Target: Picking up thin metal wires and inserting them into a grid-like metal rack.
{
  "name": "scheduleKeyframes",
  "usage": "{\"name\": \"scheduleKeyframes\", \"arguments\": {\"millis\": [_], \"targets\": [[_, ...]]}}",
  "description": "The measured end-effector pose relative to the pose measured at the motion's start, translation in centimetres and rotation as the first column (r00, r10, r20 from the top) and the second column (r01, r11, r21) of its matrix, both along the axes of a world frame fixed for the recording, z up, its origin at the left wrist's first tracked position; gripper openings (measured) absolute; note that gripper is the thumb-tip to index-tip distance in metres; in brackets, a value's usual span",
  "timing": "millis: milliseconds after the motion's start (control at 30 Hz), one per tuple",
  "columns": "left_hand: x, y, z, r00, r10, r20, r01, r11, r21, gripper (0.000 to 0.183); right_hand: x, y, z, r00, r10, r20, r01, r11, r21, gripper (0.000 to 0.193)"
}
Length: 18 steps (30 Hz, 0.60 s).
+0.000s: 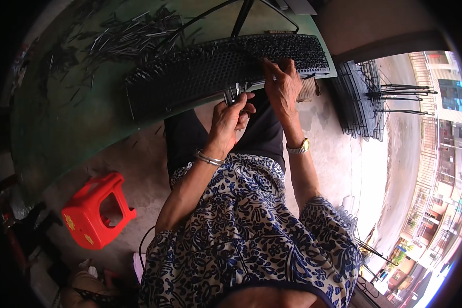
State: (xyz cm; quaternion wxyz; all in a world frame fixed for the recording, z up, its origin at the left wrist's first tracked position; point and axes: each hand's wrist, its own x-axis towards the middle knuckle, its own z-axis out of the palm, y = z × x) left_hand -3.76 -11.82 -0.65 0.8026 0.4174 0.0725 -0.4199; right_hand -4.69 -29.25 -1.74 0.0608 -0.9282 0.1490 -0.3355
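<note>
A long black perforated panel lies along the near edge of the green table, its far and right parts bristling with thin dark strips standing in the holes. My left hand is closed around several thin metallic strips, whose ends stick up beside the panel's front edge. Over the right half of the panel, my right hand bends down with fingers pinched at the holes. Whatever sits between those fingertips is too small to make out.
Loose dark strips lie heaped on the green table. Black bent rods rise behind the panel. A red plastic stool stands on the floor at left. Stacked wire racks are at right, beside the bright opening to the street.
</note>
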Motion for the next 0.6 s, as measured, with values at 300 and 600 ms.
{"name": "scheduleKeyframes", "arguments": {"millis": [300, 600], "targets": [[-0.1, 0.4, -1.5, 0.999, -0.045, 0.019, 0.046, 0.997, -0.062, 0.023, -2.8, 2.2, 3.1, 0.880, 0.423, -0.215, -0.136, 0.659, 0.740, 0.018], [-0.1, 0.3, -0.6, 0.995, -0.101, -0.014, 0.101, 0.995, -0.002, 0.032, -2.3, 0.7, 2.0, 0.987, -0.035, 0.157, -0.043, 0.881, 0.471, 0.009]]}}
